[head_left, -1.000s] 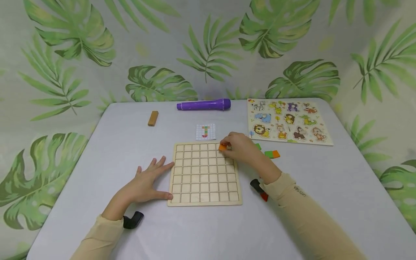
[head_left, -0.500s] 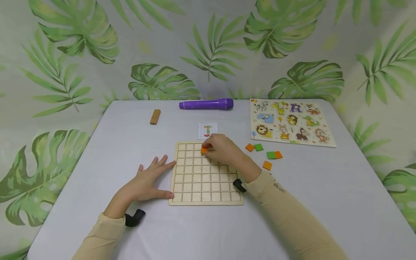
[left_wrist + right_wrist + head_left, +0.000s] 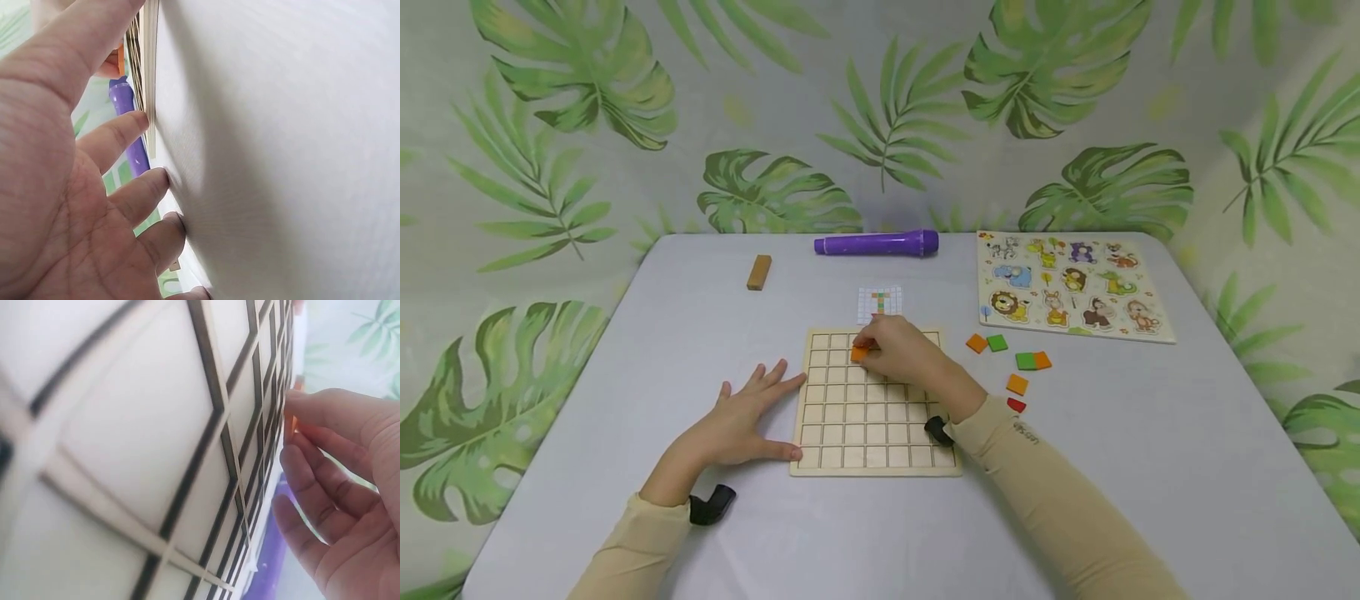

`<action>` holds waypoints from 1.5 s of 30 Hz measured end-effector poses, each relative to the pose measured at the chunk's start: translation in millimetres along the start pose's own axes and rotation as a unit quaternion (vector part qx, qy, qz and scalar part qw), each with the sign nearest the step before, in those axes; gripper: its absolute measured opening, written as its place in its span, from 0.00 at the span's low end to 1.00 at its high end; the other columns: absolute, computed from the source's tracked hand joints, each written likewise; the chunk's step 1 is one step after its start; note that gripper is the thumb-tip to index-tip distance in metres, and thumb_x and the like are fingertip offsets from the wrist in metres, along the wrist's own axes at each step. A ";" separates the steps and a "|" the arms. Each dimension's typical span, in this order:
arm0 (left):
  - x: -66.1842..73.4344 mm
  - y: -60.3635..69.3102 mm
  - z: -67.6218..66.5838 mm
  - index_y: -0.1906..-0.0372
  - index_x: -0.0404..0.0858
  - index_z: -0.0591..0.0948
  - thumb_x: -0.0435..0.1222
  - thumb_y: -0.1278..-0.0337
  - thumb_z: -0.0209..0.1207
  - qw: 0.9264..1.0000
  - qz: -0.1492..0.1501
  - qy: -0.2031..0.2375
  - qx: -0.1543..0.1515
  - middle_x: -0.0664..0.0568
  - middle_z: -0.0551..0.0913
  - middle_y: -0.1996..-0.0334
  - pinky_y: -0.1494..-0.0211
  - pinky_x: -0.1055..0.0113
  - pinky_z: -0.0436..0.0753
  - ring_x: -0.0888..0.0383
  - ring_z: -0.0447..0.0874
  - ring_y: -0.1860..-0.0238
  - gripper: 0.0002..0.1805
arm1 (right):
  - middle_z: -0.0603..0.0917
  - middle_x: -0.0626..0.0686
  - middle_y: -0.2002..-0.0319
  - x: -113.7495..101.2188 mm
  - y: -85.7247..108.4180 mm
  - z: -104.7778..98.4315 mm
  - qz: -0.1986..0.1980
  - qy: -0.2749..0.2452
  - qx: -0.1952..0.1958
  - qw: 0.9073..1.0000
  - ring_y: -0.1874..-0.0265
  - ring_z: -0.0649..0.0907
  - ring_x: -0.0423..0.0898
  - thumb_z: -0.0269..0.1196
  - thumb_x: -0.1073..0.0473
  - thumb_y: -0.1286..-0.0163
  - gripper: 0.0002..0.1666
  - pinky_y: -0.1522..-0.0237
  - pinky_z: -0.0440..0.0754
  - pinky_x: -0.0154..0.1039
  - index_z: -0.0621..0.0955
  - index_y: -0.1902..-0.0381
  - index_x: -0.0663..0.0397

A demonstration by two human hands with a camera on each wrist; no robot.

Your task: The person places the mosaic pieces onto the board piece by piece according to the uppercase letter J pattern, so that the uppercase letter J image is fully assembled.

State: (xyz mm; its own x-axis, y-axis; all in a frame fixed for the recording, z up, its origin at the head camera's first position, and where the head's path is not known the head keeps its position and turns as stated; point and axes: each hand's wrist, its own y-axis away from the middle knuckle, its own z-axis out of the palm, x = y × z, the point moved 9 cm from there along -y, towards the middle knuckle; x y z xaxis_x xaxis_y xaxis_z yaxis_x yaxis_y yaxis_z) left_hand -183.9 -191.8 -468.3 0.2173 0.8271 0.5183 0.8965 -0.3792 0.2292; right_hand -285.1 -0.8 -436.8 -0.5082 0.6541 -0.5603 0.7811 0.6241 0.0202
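Observation:
A square wooden grid board [image 3: 876,472] lies on the table. Over its upper part, my right hand [image 3: 898,350] pinches an orange square tile [image 3: 859,355] between thumb and fingers, near the third column. The right wrist view shows that orange tile [image 3: 290,422] at the fingertips, close to the grid; whether it touches the board I cannot tell. My left hand [image 3: 741,421] lies spread at the board's left edge, thumb and index fingertips touching the side. In the left wrist view its fingers [image 3: 115,140] are extended. A small printed pattern card [image 3: 868,307] sits behind the board, partly covered by my right hand.
Right of the board lie loose tiles: orange [image 3: 977,343], green [image 3: 997,342], a joined green and orange pair [image 3: 1033,361], another orange one [image 3: 1017,384] and a red piece [image 3: 1017,405]. Behind are an animal puzzle [image 3: 1071,283], a purple microphone [image 3: 876,243] and a wooden block [image 3: 759,272].
My right hand has carried the orange tile leftward across the board's upper part, from the right side to near the third column. The loose tiles are uncovered. My left hand stays at the edge.

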 end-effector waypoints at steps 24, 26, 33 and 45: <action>-0.6 1.6 0.0 0.14 0.52 0.63 0.61 0.53 0.79 1.000 -0.001 -0.002 0.002 0.39 0.49 0.12 0.25 0.13 0.39 0.28 0.41 0.13 0.61 | 0.89 0.56 0.53 -6.4 -2.8 6.9 -0.007 0.021 -0.007 1.000 0.58 0.83 0.46 0.71 0.65 0.29 0.15 0.50 0.86 0.39 0.90 0.46 0.61; -0.5 1.6 0.0 0.14 0.52 0.63 0.61 0.52 0.79 1.000 -0.001 0.000 0.001 0.39 0.49 0.12 0.25 0.13 0.39 0.28 0.41 0.13 0.61 | 0.89 0.56 0.53 -6.5 -2.0 5.8 -0.005 0.022 -0.007 1.000 0.58 0.83 0.45 0.71 0.66 0.29 0.15 0.50 0.86 0.39 0.90 0.46 0.61; 0.9 1.5 -2.3 0.14 0.52 0.63 0.61 0.53 0.80 1.000 -0.001 0.001 0.001 0.39 0.49 0.12 0.26 0.13 0.39 0.28 0.40 0.13 0.61 | 0.89 0.56 0.52 -5.6 -3.8 4.9 -0.007 0.021 -0.008 1.000 0.58 0.83 0.46 0.71 0.66 0.29 0.16 0.50 0.86 0.39 0.90 0.45 0.61; 2.1 0.7 -2.0 0.15 0.51 0.64 0.61 0.54 0.80 1.000 0.002 0.002 0.005 0.38 0.50 0.12 0.27 0.12 0.40 0.27 0.42 0.13 0.61 | 0.90 0.55 0.49 -0.1 -2.6 5.6 -0.002 0.020 -0.013 1.000 0.52 0.86 0.49 0.71 0.62 0.27 0.16 0.43 0.86 0.43 0.90 0.44 0.60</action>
State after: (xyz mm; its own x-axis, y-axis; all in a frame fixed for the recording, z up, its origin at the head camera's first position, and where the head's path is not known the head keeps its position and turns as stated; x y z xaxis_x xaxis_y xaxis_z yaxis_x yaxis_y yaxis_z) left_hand -183.5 -191.2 -465.4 0.2189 0.8244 0.5219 0.8999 -0.3774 0.2187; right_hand -285.1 -4.9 -441.4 -0.5247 0.6680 -0.5276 0.7704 0.6364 0.0396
